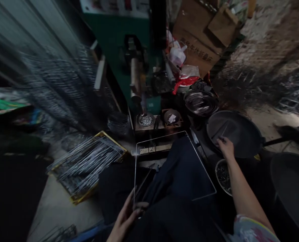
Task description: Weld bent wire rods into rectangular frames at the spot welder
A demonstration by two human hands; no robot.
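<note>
My left hand is closed on one side of a rectangular wire frame, which stretches over my lap. The frame's lower edge seems to have a gap near the hand. A thin rod slants up from the same fingers. My right hand reaches over a wide black pan, its fingertips pinched together. A thin dark line crosses the pan beside those fingers; whether they hold it I cannot tell. Just below the right wrist sits a bowl of small dark pieces.
A yellow crate full of metal rods stands at left. Ahead is a green machine, with a dish of small shiny parts at its base. A cardboard box leans behind. Another dark pan lies at far right.
</note>
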